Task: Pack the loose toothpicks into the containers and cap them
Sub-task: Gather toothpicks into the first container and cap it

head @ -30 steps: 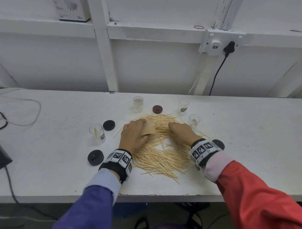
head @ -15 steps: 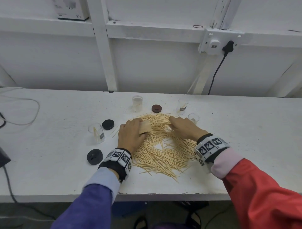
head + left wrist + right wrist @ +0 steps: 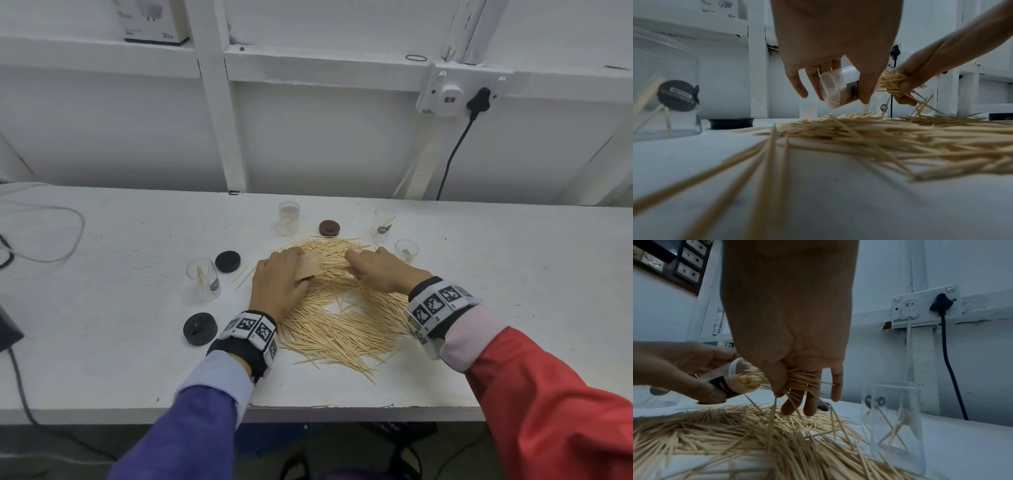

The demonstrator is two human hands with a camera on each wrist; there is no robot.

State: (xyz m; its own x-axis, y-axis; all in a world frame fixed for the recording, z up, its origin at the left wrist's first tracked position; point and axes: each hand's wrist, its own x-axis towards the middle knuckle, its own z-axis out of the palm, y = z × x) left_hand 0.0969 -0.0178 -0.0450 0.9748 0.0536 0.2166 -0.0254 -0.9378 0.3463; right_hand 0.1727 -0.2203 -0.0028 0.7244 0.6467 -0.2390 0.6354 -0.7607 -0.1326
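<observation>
A big heap of loose toothpicks [image 3: 342,325] lies on the white table [image 3: 102,359]. My left hand [image 3: 284,277] grips a clear container [image 3: 310,269] tilted on its side above the heap, nearly full of toothpicks, its mouth [image 3: 748,382] turned toward my right hand. My right hand [image 3: 380,270] pinches a bundle of toothpicks [image 3: 799,381] just beside that mouth; several picks dangle from it. In the left wrist view the container [image 3: 835,91] shows its clear base, and the right hand's bundle [image 3: 894,82] sits behind it.
Several clear containers stand around the heap: one at left [image 3: 202,279], one at the back [image 3: 288,217], two at right [image 3: 383,224] [image 3: 406,250]. Two black caps [image 3: 227,261] [image 3: 200,328] lie left, a brown cap [image 3: 329,228] behind. A cable [image 3: 41,240] loops far left.
My right hand has moved away from me and leftward across the heap, gathering a bundle and bringing it up to the container's mouth. The left hand has held the container almost still.
</observation>
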